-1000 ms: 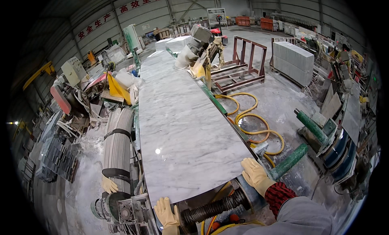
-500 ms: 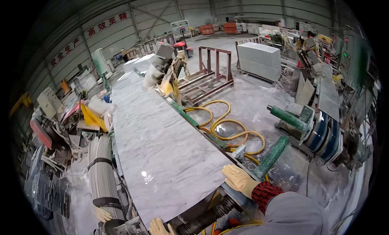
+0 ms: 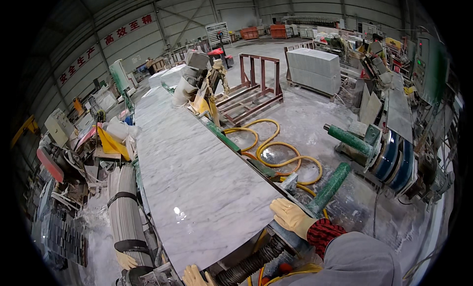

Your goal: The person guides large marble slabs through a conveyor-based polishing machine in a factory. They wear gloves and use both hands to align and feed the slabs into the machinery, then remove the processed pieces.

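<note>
A long white marble slab [image 3: 197, 177] with grey veining lies flat on a machine bed and runs away from me; its surface is wet and shiny. My right hand [image 3: 291, 217], in a cream work glove below a red-and-black cuff, rests at the slab's near right corner, its fingers stretched out over the edge. At the slab's near left end is my left hand [image 3: 196, 276], gloved alike, fingers extended against the edge and thumb apart. The bottom of the picture cuts off its wrist. Between the hands, below the slab end, runs a black ribbed bellows [image 3: 253, 261].
To the left stands a grey strapped bundle [image 3: 123, 207], with another cream glove [image 3: 126, 260] beside it. A green cylinder [image 3: 332, 187] and a coiled yellow hose [image 3: 281, 160] are on the right. Farther off are a rusty frame [image 3: 258, 86] and stacked white slabs [image 3: 314, 69].
The view has shifted very slightly. Both hands stay at the slab's near corners, and the slab shows no clear movement.
</note>
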A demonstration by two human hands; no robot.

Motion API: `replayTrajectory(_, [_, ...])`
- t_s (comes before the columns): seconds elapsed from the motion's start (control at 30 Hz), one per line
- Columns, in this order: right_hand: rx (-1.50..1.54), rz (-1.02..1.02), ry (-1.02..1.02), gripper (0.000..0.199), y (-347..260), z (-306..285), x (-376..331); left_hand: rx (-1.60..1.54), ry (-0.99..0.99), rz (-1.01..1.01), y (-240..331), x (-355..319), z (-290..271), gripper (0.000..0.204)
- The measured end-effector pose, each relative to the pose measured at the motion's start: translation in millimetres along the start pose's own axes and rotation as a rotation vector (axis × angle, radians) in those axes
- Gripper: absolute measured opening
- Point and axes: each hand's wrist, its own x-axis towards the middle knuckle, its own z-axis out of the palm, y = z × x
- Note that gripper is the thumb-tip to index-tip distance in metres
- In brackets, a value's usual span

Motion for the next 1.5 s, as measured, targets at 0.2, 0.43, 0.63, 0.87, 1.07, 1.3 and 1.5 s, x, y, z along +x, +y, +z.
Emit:
replayTrajectory(0.2, [0.002, 0.023, -0.021, 0.038, 0, -3, -1, 0.008, 0.016, 0.009, 5, 0, -4, 0.067])
replayTrajectory(0.43, [0.001, 0.012, -0.012, 0.039, -3, -4, -3, 0.006, 0.063, 0.016, -5, -7, 8, 0.066])
replayTrajectory(0.63, [-0.008, 0.031, -0.021, 0.041, -6, -7, -6, 0.030, 0.088, 0.026, -2, -9, 7, 0.066])
replayTrajectory(0.87, [0.001, 0.048, -0.058, 0.042, -2, -4, -9, 0.052, 0.043, 0.011, 0, -10, 5, 0.062])
replayTrajectory(1.07, [-0.006, 0.151, -0.047, 0.051, -3, 15, -12, -0.079, 0.167, 0.074, -6, -9, 11, 0.054])
replayTrajectory(1.3, [-0.092, 0.080, 0.003, 0.051, 11, 21, -31, 0.026, 0.142, 0.007, 4, -14, 8, 0.055])
replayTrajectory(1.5, [-0.063, 0.043, 0.014, 0.051, 6, 16, -29, 0.009, 0.108, -0.022, 6, -20, 6, 0.054])
